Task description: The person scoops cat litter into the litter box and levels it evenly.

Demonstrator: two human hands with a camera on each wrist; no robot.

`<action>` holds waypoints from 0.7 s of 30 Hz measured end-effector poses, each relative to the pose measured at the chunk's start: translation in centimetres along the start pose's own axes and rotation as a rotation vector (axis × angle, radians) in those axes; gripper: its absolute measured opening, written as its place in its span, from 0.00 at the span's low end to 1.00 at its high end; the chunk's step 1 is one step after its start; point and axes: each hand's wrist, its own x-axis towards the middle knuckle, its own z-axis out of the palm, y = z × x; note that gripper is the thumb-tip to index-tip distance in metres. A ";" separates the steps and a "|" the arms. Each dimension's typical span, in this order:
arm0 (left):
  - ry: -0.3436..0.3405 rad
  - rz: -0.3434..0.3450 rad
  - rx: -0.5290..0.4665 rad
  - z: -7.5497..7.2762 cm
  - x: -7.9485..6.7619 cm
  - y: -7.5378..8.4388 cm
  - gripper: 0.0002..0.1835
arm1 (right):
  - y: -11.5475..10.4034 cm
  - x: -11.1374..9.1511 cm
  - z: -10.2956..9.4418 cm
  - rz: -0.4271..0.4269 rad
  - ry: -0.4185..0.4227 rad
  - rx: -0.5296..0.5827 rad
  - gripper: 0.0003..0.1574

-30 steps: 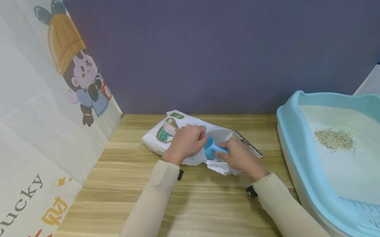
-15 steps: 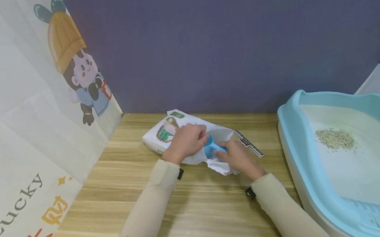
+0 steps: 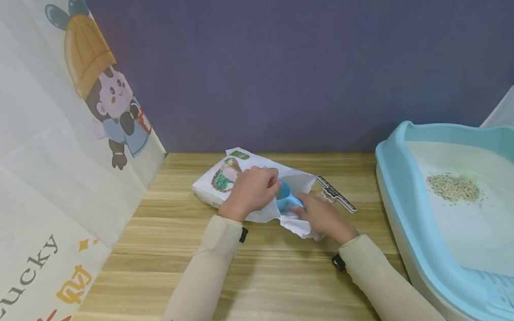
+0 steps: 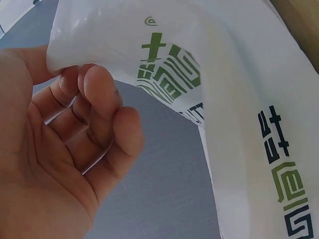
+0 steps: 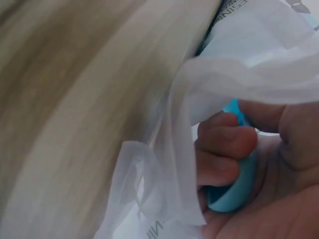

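Observation:
A white printed bag (image 3: 205, 191) lies on its side on the table, its mouth turned right. My left hand (image 3: 251, 191) pinches the upper edge of that mouth between thumb and fingers; in the left wrist view the bag's film (image 4: 249, 124) hangs from the left hand (image 4: 65, 139). Inside the opening sits a light blue scoop (image 3: 291, 201). My right hand (image 3: 325, 216) grips its handle, and in the right wrist view several fingers curl round the blue handle (image 5: 234, 196). Part of the scoop's cup is hidden by the left hand, and the bag's contents are hard to make out.
A blue-rimmed litter box (image 3: 419, 207) stands at the right, with a small pile of pellets (image 3: 454, 188) on its pale floor. A flat black-and-white strip (image 3: 344, 201) lies behind the right hand. A dark wall (image 3: 303, 64) rises behind the wooden table (image 3: 268, 292).
My right hand has shifted slightly left and down with the scoop, whose cup shows more of its opening now. More of the black-and-white strip is visible. The left hand keeps its place.

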 end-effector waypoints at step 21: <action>0.009 -0.011 -0.013 -0.3 0.0 -0.2 0.20 | 0.6 -0.6 -2.0 0.074 -0.117 0.055 0.19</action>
